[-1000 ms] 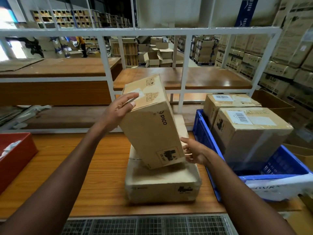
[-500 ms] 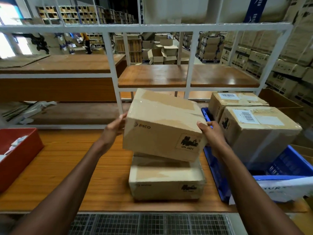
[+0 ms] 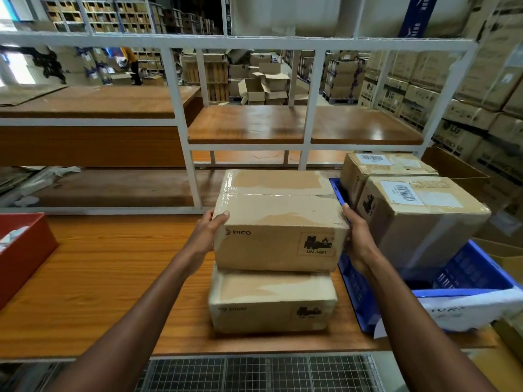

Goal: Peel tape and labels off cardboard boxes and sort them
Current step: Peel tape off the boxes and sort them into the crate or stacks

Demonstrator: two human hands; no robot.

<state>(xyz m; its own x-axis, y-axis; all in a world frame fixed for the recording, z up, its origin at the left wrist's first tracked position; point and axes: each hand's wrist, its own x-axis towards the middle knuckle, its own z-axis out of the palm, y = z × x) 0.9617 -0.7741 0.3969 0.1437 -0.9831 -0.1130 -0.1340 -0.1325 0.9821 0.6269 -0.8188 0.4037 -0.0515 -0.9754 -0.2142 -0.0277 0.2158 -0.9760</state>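
Upper box (image 3: 278, 222) reads "PICO" and "UN 3481".

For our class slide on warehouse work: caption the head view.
Both hands, left hand and right hand, hold a PICO box above another box.

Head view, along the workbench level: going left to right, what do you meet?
red bin → left hand → held PICO box, above a second PICO box → right hand → blue crate holding labelled boxes.
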